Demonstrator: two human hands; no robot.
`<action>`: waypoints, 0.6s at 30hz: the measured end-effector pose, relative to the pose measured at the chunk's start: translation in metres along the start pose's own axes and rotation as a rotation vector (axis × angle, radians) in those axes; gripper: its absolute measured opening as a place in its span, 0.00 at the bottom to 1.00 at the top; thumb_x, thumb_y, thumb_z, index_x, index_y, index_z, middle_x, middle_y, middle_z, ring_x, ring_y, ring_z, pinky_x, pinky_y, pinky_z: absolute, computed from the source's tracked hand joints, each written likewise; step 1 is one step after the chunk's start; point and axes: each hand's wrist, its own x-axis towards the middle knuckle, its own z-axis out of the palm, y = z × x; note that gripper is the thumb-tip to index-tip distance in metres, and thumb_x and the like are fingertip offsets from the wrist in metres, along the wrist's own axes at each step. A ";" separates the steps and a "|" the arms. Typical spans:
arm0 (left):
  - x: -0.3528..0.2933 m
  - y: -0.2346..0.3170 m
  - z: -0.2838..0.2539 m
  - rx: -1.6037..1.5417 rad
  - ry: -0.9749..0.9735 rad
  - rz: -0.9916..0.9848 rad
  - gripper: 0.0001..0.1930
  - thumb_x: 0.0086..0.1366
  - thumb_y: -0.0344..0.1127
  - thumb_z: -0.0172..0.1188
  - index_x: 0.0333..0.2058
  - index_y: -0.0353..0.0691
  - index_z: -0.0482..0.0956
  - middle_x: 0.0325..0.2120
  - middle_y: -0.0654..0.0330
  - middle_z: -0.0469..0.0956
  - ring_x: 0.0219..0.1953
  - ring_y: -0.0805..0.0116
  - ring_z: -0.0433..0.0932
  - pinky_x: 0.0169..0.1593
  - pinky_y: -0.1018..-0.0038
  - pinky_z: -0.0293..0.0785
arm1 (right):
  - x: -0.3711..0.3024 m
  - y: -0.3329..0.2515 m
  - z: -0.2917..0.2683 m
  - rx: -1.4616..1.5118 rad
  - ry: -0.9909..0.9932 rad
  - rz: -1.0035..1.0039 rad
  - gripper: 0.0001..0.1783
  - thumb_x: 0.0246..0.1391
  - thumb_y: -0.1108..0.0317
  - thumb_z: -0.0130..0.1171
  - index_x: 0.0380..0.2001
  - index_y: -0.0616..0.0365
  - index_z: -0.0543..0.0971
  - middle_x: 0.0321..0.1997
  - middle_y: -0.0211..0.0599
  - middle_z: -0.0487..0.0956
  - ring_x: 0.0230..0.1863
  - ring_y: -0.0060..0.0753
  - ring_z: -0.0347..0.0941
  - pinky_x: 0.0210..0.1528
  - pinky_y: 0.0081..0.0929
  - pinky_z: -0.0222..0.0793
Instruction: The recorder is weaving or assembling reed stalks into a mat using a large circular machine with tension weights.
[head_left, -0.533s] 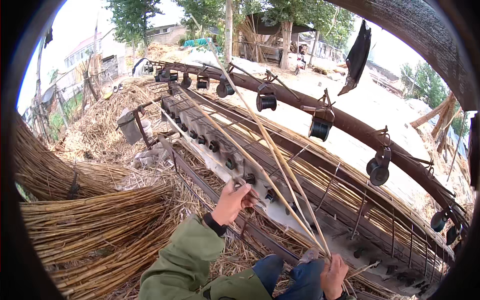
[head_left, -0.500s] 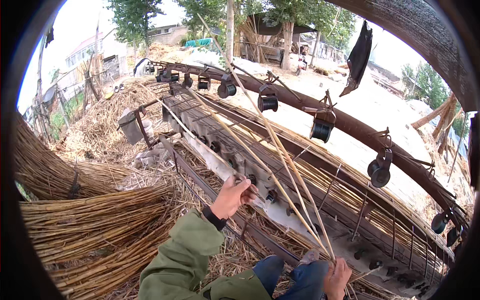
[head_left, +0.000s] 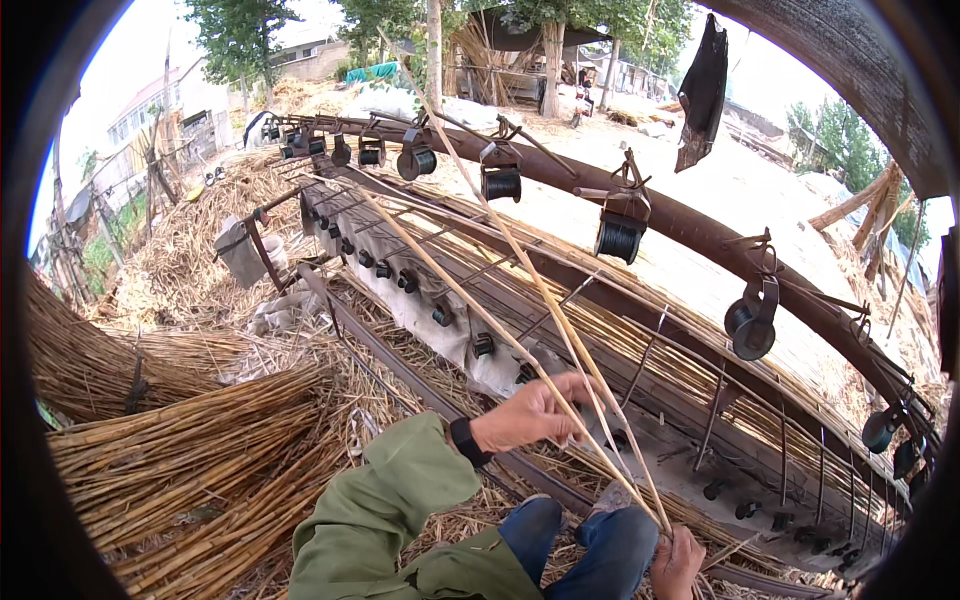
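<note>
Holding stalks [head_left: 524, 262], the right hand [head_left: 678, 563] is near right; farther left, the left hand [head_left: 532, 412] has a grip I cannot tell.

My bare right hand [head_left: 680, 562] is cut by the lower edge of the frame, its wrist outside. Long, pale-yellow reed stalks [head_left: 522, 252] hide part of the fingers on my bare left hand [head_left: 532, 412]. The thick, golden-brown reed bundle [head_left: 210, 455] at lower left ends under the dark rim. One distant person [head_left: 585, 90], upper centre, is too small to tell.
</note>
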 end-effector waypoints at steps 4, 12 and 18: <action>-0.049 -0.056 0.056 -0.379 -0.068 -0.130 0.16 0.61 0.34 0.54 0.46 0.39 0.65 0.46 0.54 0.70 0.36 0.70 0.75 0.33 0.79 0.74 | 0.031 -0.042 0.006 0.332 -0.260 -0.004 0.09 0.44 0.74 0.54 0.32 0.62 0.72 0.25 0.46 0.72 0.25 0.52 0.69 0.25 0.38 0.63; -0.084 -0.016 -0.032 -0.265 0.838 0.251 0.08 0.64 0.39 0.51 0.37 0.41 0.70 0.31 0.56 0.77 0.17 0.79 0.69 0.19 0.84 0.65 | 0.061 -0.074 -0.010 0.095 -0.080 -0.249 0.13 0.39 0.76 0.57 0.33 0.60 0.74 0.26 0.43 0.73 0.25 0.49 0.71 0.24 0.36 0.64; -0.046 -0.011 -0.011 -0.369 0.514 0.096 0.09 0.65 0.39 0.49 0.40 0.42 0.68 0.34 0.54 0.77 0.24 0.74 0.75 0.26 0.81 0.73 | 0.094 -0.110 -0.033 -0.107 -0.009 -0.311 0.16 0.35 0.77 0.57 0.34 0.59 0.73 0.24 0.41 0.72 0.23 0.48 0.69 0.22 0.37 0.61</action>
